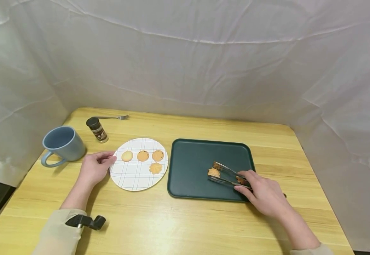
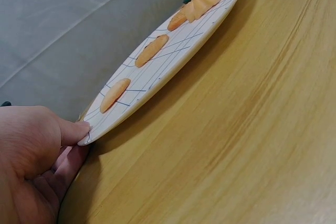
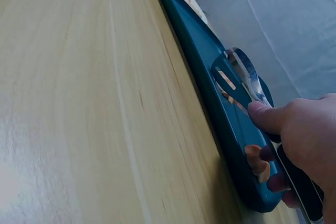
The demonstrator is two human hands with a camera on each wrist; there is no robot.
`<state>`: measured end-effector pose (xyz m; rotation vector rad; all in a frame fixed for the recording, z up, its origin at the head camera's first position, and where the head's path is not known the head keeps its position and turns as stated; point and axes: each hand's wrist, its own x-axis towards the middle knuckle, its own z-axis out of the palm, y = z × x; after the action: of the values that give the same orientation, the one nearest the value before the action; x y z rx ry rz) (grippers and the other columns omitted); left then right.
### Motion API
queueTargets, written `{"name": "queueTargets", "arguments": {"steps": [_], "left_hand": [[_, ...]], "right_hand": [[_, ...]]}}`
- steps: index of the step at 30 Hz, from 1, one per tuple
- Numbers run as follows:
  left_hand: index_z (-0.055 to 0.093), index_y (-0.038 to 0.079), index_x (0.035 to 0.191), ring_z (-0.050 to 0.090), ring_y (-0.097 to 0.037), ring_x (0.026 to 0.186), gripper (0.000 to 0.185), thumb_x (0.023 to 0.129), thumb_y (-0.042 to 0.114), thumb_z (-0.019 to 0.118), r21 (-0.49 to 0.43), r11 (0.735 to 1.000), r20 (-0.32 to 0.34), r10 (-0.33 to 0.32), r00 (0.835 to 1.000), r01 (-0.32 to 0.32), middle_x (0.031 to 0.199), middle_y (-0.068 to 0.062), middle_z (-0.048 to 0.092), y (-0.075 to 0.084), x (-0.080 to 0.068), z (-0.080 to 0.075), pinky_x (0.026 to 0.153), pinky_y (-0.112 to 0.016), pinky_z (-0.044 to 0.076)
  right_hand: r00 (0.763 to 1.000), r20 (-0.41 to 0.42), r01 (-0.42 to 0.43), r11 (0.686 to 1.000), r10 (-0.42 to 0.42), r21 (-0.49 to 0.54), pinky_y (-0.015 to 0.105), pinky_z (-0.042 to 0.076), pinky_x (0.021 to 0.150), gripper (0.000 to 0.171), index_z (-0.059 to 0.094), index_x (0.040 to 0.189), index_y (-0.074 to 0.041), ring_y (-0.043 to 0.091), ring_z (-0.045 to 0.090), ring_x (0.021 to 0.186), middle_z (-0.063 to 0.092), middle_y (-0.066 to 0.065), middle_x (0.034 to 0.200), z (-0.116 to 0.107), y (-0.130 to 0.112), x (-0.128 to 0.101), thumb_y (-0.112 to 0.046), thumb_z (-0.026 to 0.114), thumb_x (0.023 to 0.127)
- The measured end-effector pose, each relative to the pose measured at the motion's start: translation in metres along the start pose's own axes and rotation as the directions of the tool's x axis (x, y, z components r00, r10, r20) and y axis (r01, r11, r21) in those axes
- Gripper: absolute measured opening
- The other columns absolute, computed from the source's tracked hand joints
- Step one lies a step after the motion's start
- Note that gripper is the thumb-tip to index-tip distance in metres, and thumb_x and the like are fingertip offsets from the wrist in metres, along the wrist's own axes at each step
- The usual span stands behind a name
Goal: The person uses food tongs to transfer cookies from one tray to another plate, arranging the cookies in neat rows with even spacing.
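Observation:
My left hand [image 1: 95, 168] grips the left rim of a white checked plate [image 1: 134, 179], thumb on top in the left wrist view. Several cookies lie on the plate: a pale round one [image 1: 127, 156], two browner round ones and a ridged flower-shaped cookie [image 1: 155, 168]. My right hand [image 1: 266, 193] holds metal tongs [image 1: 224, 181] over a dark green tray [image 1: 188, 166]. Between the spread tong tips sits a flower-shaped cookie [image 1: 214, 172]; whether they touch it I cannot tell. Another cookie [image 3: 257, 163] lies on the tray beneath my right fingers, partly hidden.
At the table's left stand a blue mug [image 1: 67, 145] and a black-capped spice jar [image 1: 98, 131]. A fork [image 1: 111, 117] lies behind them near the far edge. Pale cloth [image 1: 185, 71] hangs around the back and sides of the wooden table [image 1: 146, 223].

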<state>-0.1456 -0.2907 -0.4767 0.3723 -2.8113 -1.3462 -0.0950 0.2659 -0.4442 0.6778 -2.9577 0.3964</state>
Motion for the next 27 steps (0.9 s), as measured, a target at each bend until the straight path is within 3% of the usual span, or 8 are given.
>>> {"name": "queueTargets", "arguments": {"steps": [6, 13, 21, 27], "left_hand": [[0.071, 0.000, 0.134, 0.066, -0.029, 0.109, 0.041, 0.106, 0.031, 0.067, 0.006, 1.000, 0.002, 0.007, 1.000, -0.007, 0.122, -0.019, 0.074, -0.0006, -0.0008, -0.0005, 0.080, -0.022, 0.049], [0.070, 0.000, 0.134, 0.066, -0.029, 0.110, 0.041, 0.107, 0.031, 0.066, 0.003, 1.000, 0.003, 0.000, 1.000, 0.000, 0.122, -0.019, 0.073, 0.0004, -0.0008, -0.0001, 0.082, -0.024, 0.050], [0.070, 0.001, 0.135, 0.066, -0.030, 0.111, 0.042, 0.107, 0.032, 0.066, -0.001, 1.000, 0.008, -0.008, 1.000, 0.008, 0.124, -0.019, 0.073, -0.0007, -0.0008, 0.0002, 0.084, -0.028, 0.050], [0.070, 0.001, 0.135, 0.066, -0.030, 0.111, 0.042, 0.107, 0.031, 0.066, 0.002, 1.000, 0.007, -0.004, 1.000, 0.004, 0.124, -0.019, 0.073, -0.0003, -0.0006, -0.0001, 0.085, -0.030, 0.050]], "right_hand": [[1.000, -0.013, 0.022, 1.000, -0.022, 0.002, 0.034, 0.048, 0.058, 0.039, 0.067, 0.131, -0.015, 0.011, 0.065, 0.075, 0.070, -0.004, 0.110, 0.0031, -0.0019, 0.0006, -0.042, 0.071, 0.103], [1.000, -0.024, 0.021, 1.000, -0.020, 0.002, 0.036, 0.049, 0.059, 0.038, 0.067, 0.131, -0.016, 0.016, 0.070, 0.079, 0.070, -0.003, 0.111, 0.0028, -0.0017, 0.0005, -0.041, 0.071, 0.103], [0.999, -0.024, 0.033, 0.999, -0.034, -0.007, 0.032, 0.044, 0.056, 0.036, 0.068, 0.129, -0.016, 0.006, 0.059, 0.070, 0.068, -0.006, 0.107, 0.0003, -0.0013, 0.0019, -0.041, 0.070, 0.103], [0.999, -0.019, 0.033, 0.999, -0.033, -0.002, 0.032, 0.045, 0.056, 0.036, 0.068, 0.129, -0.017, 0.006, 0.060, 0.069, 0.069, -0.006, 0.108, -0.0020, -0.0006, 0.0019, -0.041, 0.071, 0.103]]}}
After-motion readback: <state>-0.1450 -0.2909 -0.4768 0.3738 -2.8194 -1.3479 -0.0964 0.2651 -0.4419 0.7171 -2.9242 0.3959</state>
